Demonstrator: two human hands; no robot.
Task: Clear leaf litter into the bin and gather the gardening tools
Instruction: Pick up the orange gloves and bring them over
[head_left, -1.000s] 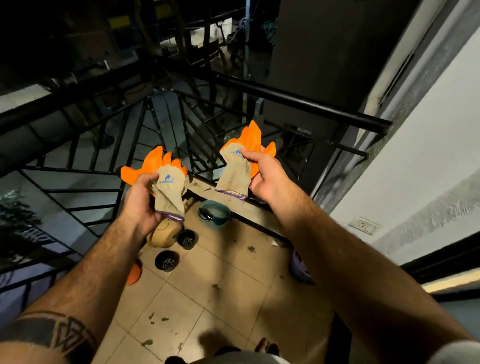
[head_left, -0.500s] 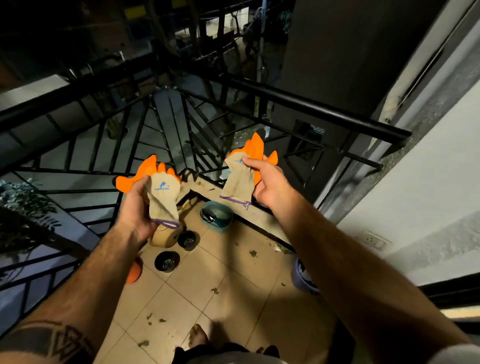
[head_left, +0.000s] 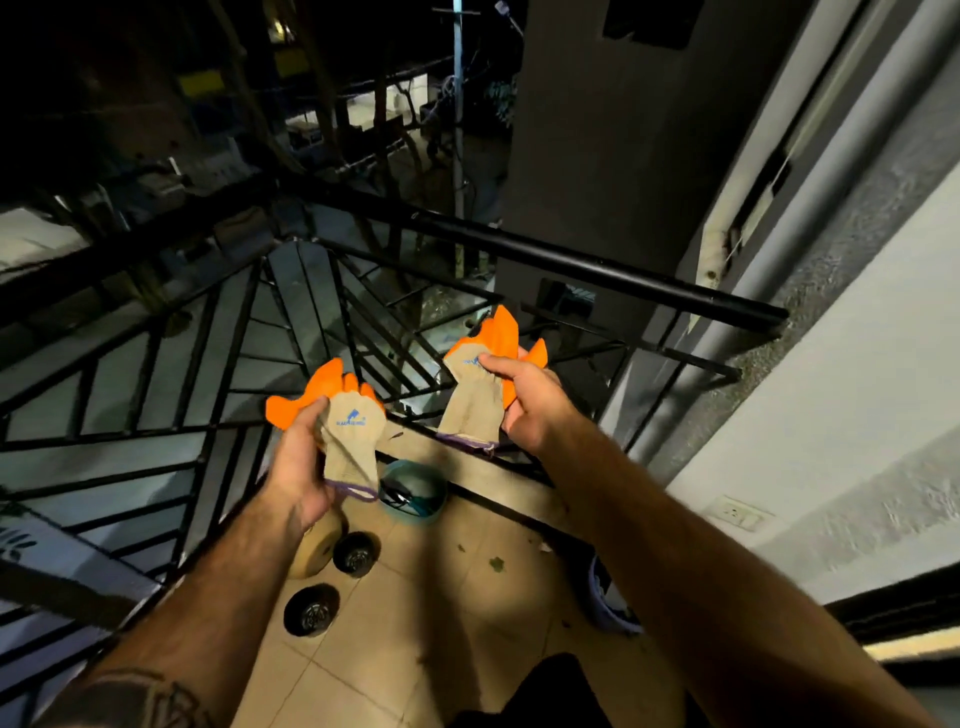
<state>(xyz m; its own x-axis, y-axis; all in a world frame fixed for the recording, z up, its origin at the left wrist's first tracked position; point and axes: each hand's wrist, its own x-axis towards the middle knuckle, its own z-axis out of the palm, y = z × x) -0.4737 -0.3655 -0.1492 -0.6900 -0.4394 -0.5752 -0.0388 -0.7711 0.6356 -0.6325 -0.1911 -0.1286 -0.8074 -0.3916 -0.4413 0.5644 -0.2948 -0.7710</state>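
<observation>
Left hand (head_left: 298, 467) grips one glove (head_left: 347, 431) by its cuff, fingers curled round it. Right hand (head_left: 527, 402) pinches the second glove (head_left: 478, 387), held apart above the railing (head_left: 597, 262). Leaf bits (head_left: 496, 564) lie on the floor (head_left: 415, 623); a bowl (head_left: 415, 493), contents unclear, sits below.

arms: bare, no sleeves; left forearm (head_left: 171, 623): dark geometric tattoo; hands: ungloved

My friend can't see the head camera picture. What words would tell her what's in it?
A person's left hand and right hand each hold up an orange and tan work glove, the left glove and the right glove, above a tiled balcony floor with small pots and leaf bits, beside a black railing at night.
</observation>
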